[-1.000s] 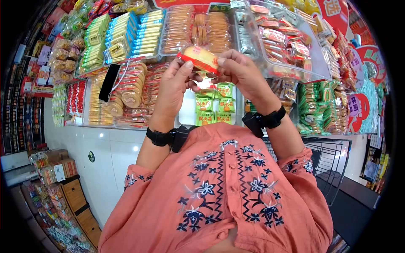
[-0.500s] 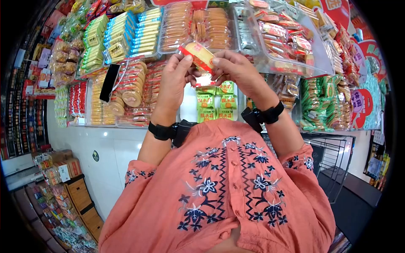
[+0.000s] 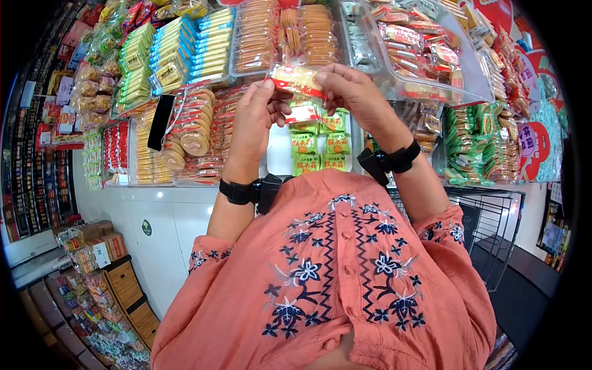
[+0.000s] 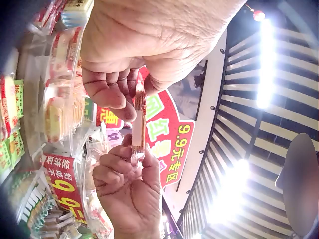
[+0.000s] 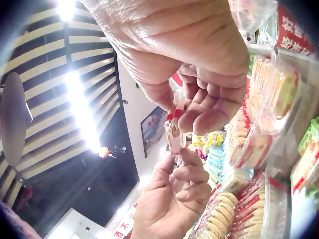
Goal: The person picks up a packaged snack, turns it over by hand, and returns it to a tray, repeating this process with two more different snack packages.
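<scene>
Wrapped packet (image 3: pixel 299 80), pale with a red band, is held up above the bench display, in front of the person's chest. Left hand (image 3: pixel 246 126): grip narrow, pinching the packet's left end, thumb on the near side, other fingers bent behind and below. Right hand (image 3: pixel 357 98): same type of grip at the right end, thumb against that corner. Long axis runs crosswise from hand to hand, dipping slightly toward the right in the head view; broad printed face seen from above. Both wrist views show it edge-on, a thin slab bridging the two sets of fingertips. Neither hand is nearer: each touches its own end, so any turn or release would, in my judgement, depend on which end stays pinched. Green packets (image 3: pixel 305 143) lie below, toward the chest; clear tray (image 3: pixel 254 40) of tan packets stands beyond. Exact finger contact behind the wrapper: cannot tell.
</scene>
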